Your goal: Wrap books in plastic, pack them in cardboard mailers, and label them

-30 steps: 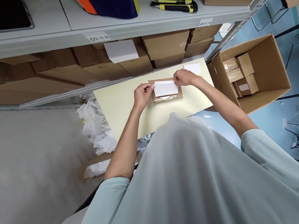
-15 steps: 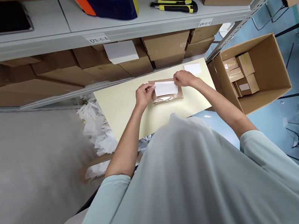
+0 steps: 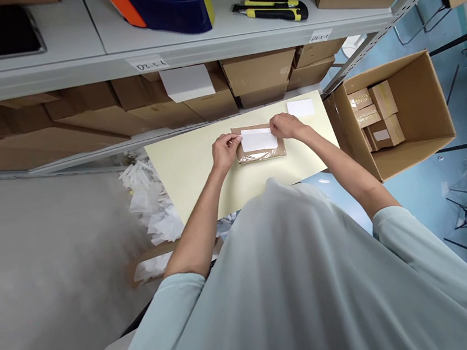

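Note:
A white label (image 3: 258, 139) lies over the top of a small brown cardboard box (image 3: 261, 156), whose near side shines with clear tape. Pinched at the label's left edge are the fingers of my left hand (image 3: 225, 151). My right hand (image 3: 286, 125) is closed at the label's right edge, its fingertips partly hidden. The box rests on a pale yellow board (image 3: 196, 163). Another white label (image 3: 300, 108) lies on the board, just beyond my right hand.
An open carton (image 3: 409, 103) with several small boxes stands to the right. Above the board runs a grey shelf (image 3: 71, 35) bearing an orange and blue tape dispenser (image 3: 169, 6) and utility knives (image 3: 273, 10). Crumpled white paper (image 3: 152, 200) is heaped at the left.
Both hands keep their grip at the label's two ends, and the label and box stay almost where they were. The whole view has shifted very slightly.

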Demonstrator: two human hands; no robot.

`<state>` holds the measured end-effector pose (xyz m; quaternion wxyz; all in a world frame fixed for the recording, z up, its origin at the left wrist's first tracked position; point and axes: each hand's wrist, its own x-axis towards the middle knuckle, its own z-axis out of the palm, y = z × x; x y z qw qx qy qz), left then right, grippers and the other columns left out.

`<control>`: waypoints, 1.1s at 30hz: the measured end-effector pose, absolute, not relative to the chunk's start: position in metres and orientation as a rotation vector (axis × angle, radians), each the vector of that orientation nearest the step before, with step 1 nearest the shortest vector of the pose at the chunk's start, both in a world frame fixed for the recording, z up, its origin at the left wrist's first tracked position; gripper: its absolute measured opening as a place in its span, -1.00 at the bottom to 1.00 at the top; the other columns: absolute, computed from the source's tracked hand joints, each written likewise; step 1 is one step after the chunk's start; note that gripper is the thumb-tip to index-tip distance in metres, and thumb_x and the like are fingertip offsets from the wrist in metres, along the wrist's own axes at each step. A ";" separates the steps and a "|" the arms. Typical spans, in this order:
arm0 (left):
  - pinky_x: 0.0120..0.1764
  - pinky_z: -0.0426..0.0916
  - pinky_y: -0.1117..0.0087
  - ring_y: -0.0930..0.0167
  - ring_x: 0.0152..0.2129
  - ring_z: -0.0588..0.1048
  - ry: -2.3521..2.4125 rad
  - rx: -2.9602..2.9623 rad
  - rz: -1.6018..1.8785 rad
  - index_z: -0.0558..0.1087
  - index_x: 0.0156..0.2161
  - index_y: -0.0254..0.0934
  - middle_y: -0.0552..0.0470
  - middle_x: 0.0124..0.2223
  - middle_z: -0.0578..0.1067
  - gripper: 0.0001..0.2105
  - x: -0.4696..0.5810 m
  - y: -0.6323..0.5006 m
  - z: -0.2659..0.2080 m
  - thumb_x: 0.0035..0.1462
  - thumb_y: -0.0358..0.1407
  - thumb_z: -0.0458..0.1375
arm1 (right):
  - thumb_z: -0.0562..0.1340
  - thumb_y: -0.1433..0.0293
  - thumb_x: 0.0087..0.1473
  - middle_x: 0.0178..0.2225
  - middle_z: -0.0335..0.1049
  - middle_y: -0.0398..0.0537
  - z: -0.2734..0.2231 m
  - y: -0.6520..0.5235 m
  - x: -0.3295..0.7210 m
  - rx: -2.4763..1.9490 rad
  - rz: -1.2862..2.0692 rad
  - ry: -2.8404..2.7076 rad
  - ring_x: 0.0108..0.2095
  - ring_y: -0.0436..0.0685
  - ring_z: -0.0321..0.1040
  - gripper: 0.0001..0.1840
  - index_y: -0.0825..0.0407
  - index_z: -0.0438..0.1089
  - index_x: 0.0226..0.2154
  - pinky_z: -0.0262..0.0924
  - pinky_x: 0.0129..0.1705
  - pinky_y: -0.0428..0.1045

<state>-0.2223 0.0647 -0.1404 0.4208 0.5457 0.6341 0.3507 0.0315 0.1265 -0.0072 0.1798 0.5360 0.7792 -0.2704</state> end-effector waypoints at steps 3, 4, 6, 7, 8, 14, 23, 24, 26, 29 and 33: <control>-0.11 0.39 0.24 0.31 -0.33 0.43 1.593 1.363 0.884 0.68 -0.21 -0.19 -0.03 -0.21 0.60 -0.82 -0.222 0.065 -0.143 0.24 -0.14 0.30 | 0.19 0.54 0.28 0.09 0.67 0.21 -0.009 0.126 0.031 1.518 -0.773 2.196 0.15 0.40 0.54 -0.64 0.11 0.65 -0.01 0.43 0.18 0.16; -0.10 0.39 0.23 0.31 -0.33 0.42 1.593 1.361 0.881 0.68 -0.21 -0.18 -0.03 -0.21 0.60 -0.82 -0.222 0.064 -0.143 0.24 -0.14 0.30 | 0.19 0.54 0.28 0.09 0.67 0.21 -0.009 0.125 0.031 1.520 -0.774 2.194 0.16 0.40 0.53 -0.64 0.11 0.65 0.00 0.43 0.19 0.16; -0.09 0.40 0.23 0.31 -0.33 0.42 1.595 1.357 0.870 0.68 -0.20 -0.18 -0.03 -0.20 0.60 -0.81 -0.222 0.064 -0.145 0.26 -0.13 0.30 | 0.18 0.54 0.30 0.10 0.66 0.22 -0.010 0.125 0.031 1.524 -0.769 2.196 0.17 0.40 0.53 -0.64 0.12 0.64 0.00 0.43 0.19 0.16; -0.09 0.40 0.23 0.31 -0.32 0.42 1.596 1.357 0.864 0.68 -0.20 -0.18 -0.03 -0.20 0.59 -0.80 -0.222 0.063 -0.145 0.26 -0.12 0.30 | 0.17 0.54 0.30 0.09 0.66 0.23 -0.011 0.124 0.032 1.526 -0.764 2.198 0.16 0.40 0.53 -0.63 0.12 0.64 0.00 0.43 0.19 0.15; -0.10 0.39 0.23 0.31 -0.33 0.42 1.598 1.359 0.860 0.68 -0.20 -0.18 -0.03 -0.20 0.59 -0.80 -0.222 0.063 -0.146 0.27 -0.12 0.29 | 0.16 0.55 0.31 0.09 0.66 0.23 -0.012 0.124 0.032 1.526 -0.762 2.201 0.16 0.40 0.53 -0.63 0.12 0.64 0.00 0.43 0.18 0.15; -0.12 0.37 0.24 0.31 -0.33 0.41 1.611 1.350 0.844 0.69 -0.18 -0.17 -0.02 -0.22 0.56 -0.80 -0.221 0.057 -0.150 0.26 -0.12 0.30 | 0.17 0.54 0.32 0.08 0.66 0.21 -0.017 0.118 0.032 1.549 -0.779 2.177 0.13 0.38 0.55 -0.64 0.09 0.64 0.00 0.43 0.15 0.13; -0.04 0.38 0.19 0.25 -0.27 0.42 1.632 1.432 0.758 0.65 -0.04 -0.16 0.01 -0.24 0.51 -0.68 -0.218 0.050 -0.152 0.09 -0.18 0.49 | 0.23 0.41 0.38 0.16 0.60 0.24 -0.037 0.110 0.030 1.626 -0.765 2.150 0.17 0.39 0.53 -0.73 0.05 0.55 0.06 0.44 0.19 0.18; -0.02 0.37 0.17 0.23 -0.25 0.43 1.645 1.468 0.744 0.64 -0.04 -0.14 0.01 -0.24 0.50 -0.63 -0.216 0.050 -0.153 0.04 -0.19 0.53 | 0.28 0.35 0.37 0.16 0.59 0.24 -0.040 0.109 0.029 1.644 -0.765 2.140 0.16 0.40 0.54 -0.72 0.05 0.53 0.08 0.44 0.19 0.18; 0.01 0.37 0.13 0.18 -0.20 0.42 1.688 1.523 0.723 0.61 -0.04 -0.12 0.00 -0.25 0.47 -0.56 -0.212 0.051 -0.154 -0.04 -0.21 0.57 | 0.40 0.24 0.32 0.16 0.58 0.24 -0.046 0.107 0.027 1.695 -0.763 2.106 0.13 0.39 0.55 -0.59 0.05 0.46 0.14 0.45 0.17 0.18; -0.01 0.35 0.13 0.15 -0.21 0.40 1.751 1.528 0.720 0.57 -0.07 -0.10 0.01 -0.28 0.44 -0.58 -0.207 0.052 -0.155 -0.03 -0.21 0.58 | 0.48 0.16 0.26 0.17 0.56 0.24 -0.057 0.102 0.025 1.805 -0.786 2.048 0.09 0.38 0.57 -0.42 0.04 0.38 0.19 0.44 0.12 0.16; -0.07 0.34 0.20 0.19 -0.23 0.41 1.814 1.495 0.689 0.55 -0.10 -0.12 0.03 -0.31 0.43 -0.73 -0.200 0.055 -0.151 0.14 -0.19 0.48 | 0.43 0.13 0.33 0.16 0.58 0.14 -0.073 0.096 0.027 1.984 -0.907 2.018 0.06 0.32 0.56 -0.55 -0.02 0.39 0.11 0.42 0.08 0.12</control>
